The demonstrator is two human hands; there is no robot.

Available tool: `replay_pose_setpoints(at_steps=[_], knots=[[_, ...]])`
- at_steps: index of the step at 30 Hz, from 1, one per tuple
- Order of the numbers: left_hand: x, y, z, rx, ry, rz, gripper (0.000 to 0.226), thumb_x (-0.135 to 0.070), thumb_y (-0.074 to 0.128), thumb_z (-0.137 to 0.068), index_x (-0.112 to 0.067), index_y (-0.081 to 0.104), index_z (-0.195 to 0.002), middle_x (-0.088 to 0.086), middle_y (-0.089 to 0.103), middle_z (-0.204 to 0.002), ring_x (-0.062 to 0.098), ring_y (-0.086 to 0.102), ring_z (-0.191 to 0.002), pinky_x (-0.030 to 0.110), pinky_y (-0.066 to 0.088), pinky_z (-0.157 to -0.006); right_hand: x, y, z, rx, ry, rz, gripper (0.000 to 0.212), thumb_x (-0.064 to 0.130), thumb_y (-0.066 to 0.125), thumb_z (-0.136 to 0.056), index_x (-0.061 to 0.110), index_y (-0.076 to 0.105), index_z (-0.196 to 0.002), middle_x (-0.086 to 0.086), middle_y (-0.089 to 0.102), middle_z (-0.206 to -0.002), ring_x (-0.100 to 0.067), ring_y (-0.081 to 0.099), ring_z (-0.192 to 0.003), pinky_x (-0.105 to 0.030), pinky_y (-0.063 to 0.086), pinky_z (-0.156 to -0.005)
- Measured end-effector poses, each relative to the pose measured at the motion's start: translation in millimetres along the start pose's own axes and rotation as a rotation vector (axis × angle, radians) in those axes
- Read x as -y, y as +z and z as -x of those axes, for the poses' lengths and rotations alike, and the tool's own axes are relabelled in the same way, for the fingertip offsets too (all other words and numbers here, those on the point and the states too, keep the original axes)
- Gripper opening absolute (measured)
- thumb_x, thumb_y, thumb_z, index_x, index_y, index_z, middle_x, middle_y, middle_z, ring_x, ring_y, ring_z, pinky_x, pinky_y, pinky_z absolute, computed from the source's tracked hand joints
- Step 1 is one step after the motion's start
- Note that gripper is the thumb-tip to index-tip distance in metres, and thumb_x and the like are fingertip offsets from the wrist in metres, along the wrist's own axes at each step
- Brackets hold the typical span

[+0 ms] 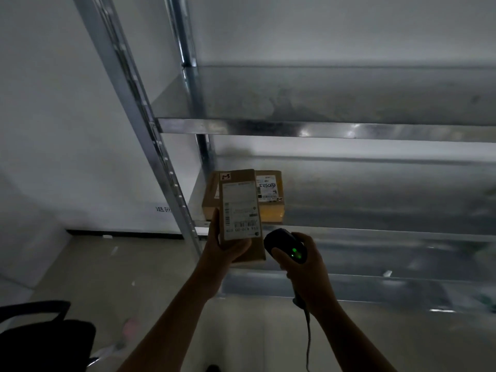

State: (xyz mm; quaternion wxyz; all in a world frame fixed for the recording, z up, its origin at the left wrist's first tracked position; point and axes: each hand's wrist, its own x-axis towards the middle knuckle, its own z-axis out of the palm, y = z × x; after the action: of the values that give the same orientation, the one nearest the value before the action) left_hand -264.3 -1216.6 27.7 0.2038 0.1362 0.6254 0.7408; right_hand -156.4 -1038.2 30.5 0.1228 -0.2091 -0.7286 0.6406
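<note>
Clamping the bottom end of a small cardboard box (240,210) with the left fingers (239,249), thumb up its left edge, label side toward the camera. Wrapped tight round the grip of a black scanner (285,245) with the right fingers (279,257), green light lit, nose aimed toward the label. Box upright in the air, in front of the shelf (375,232) edge and partly covering a second box (269,194) resting on it. Probably light and stiff (thin cardboard, flat faces, sharp corners), so no hard squeeze needed. Smooth label perhaps a little slick, so best taken low down by the bare cardboard edges, barcode left uncovered. Left hand (222,248) up at shelf height, palm turned inward, forearm rising from the lower left. Right hand (306,272) just beside it, wrist cocked, forearm coming up from the lower right, cable (308,339) hanging from the scanner's handle. Black chair (45,334) low at the left, on the floor (134,264).
</note>
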Motion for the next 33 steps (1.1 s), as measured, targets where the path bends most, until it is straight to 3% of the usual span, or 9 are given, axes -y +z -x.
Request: replay_pose_setpoints(at_steps=[5,7,9,13,17,21,25,29,33], knots=[[-11,8,16,0.021,0.013,-0.015,0.076,-0.002,0.071,-0.091,-0.026,0.036,-0.155,0.004,0.061,-0.142,0.019,0.061,-0.13,0.033,0.06,-0.09,10,-8,22,-0.033,-0.009,-0.015,0.057,0.04,0.078,-0.078,0.032,0.05,-0.127,0.006,0.065,-0.117,-0.023,0.07,-0.106,-0.031,0.06,-0.083],[-15,7,19,0.036,0.012,-0.022,0.078,-0.003,0.072,-0.091,-0.028,0.034,-0.155,0.004,0.061,-0.142,0.019,0.062,-0.13,0.036,0.06,-0.091,12,-7,28,-0.049,-0.022,-0.016,0.06,0.046,0.077,-0.074,0.032,0.051,-0.126,0.004,0.065,-0.117,-0.025,0.069,-0.106,-0.037,0.061,-0.087],[-18,-1,21,0.048,0.003,-0.012,0.081,-0.009,0.077,-0.09,-0.03,0.033,-0.156,0.004,0.06,-0.143,0.02,0.062,-0.129,0.04,0.061,-0.092,16,-3,34,-0.051,-0.024,-0.017,0.062,0.052,0.074,-0.069,0.034,0.051,-0.124,0.003,0.066,-0.118,-0.024,0.07,-0.105,-0.035,0.061,-0.084],[-24,-25,25,0.059,0.007,-0.026,0.088,-0.022,0.082,-0.082,-0.037,0.035,-0.155,0.003,0.058,-0.145,0.023,0.06,-0.132,0.054,0.056,-0.101,25,14,45,-0.037,-0.031,-0.015,0.057,0.046,0.075,-0.073,0.033,0.05,-0.123,0.001,0.066,-0.118,-0.022,0.071,-0.099,-0.02,0.057,-0.066],[-33,-41,27,0.07,0.041,-0.055,0.087,-0.02,0.081,-0.08,-0.035,0.037,-0.153,0.001,0.061,-0.142,0.02,0.061,-0.131,0.046,0.058,-0.097,35,25,52,-0.037,-0.039,-0.031,0.043,0.032,0.076,-0.086,0.031,0.052,-0.122,-0.003,0.067,-0.115,-0.021,0.074,-0.086,-0.024,0.059,-0.067],[-46,-45,23,0.06,0.172,-0.191,0.089,-0.026,0.082,-0.08,-0.035,0.034,-0.155,-0.002,0.055,-0.147,0.019,0.055,-0.137,0.045,0.056,-0.102,49,21,54,0.029,-0.046,-0.072,0.051,0.039,0.073,-0.081,0.025,0.055,-0.126,-0.009,0.07,-0.114,-0.025,0.074,-0.085,-0.032,0.06,-0.072],[-53,-49,11,0.055,0.325,-0.357,0.09,-0.028,0.083,-0.081,-0.023,0.032,-0.155,0.002,0.051,-0.148,0.022,0.05,-0.141,0.045,0.059,-0.098,59,19,57,0.062,-0.029,-0.052,0.053,0.042,0.071,-0.077,0.023,0.055,-0.124,-0.013,0.07,-0.107,-0.025,0.071,-0.08,-0.031,0.057,-0.07],[-36,-63,-15,0.057,0.289,-0.555,0.103,-0.043,0.09,-0.077,-0.032,0.029,-0.159,0.006,0.042,-0.154,0.024,0.043,-0.146,0.056,0.057,-0.099,61,21,62,0.055,-0.038,-0.029,0.043,0.036,0.072,-0.085,0.022,0.056,-0.123,-0.012,0.071,-0.105,-0.025,0.071,-0.079,-0.033,0.058,-0.07],[-27,-69,-15,0.023,0.235,-0.665,0.126,-0.044,0.092,-0.073,-0.04,0.006,-0.164,0.007,0.031,-0.157,0.026,0.035,-0.148,0.056,0.048,-0.108,63,16,67,0.043,-0.038,-0.049,0.045,0.038,0.072,-0.084,0.021,0.057,-0.123,-0.012,0.071,-0.104,-0.024,0.071,-0.077,-0.031,0.057,-0.068]])
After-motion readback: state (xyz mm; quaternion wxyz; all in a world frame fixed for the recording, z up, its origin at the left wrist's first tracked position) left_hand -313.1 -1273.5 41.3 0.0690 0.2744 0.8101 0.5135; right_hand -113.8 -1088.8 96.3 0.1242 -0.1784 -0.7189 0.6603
